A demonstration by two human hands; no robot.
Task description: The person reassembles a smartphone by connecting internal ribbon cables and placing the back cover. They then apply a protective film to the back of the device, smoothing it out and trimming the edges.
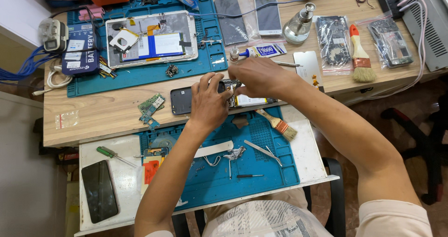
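Both hands, left hand [208, 101] and right hand [261, 76], close their grip on the opened phone [219, 97].

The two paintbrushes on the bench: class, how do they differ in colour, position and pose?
The orange-handled paintbrush lies on the wooden desk right of the hands, bristles toward the camera. The brown-handled paintbrush lies slanted on the blue mat near the right hand. Both are flat, pale-bristled and unheld.

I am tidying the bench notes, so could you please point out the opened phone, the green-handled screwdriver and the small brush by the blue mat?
opened phone [183, 101], head view, on its dark left end.
green-handled screwdriver [104, 151], head view, on its handle.
small brush [281, 125], head view, on its ferrule.
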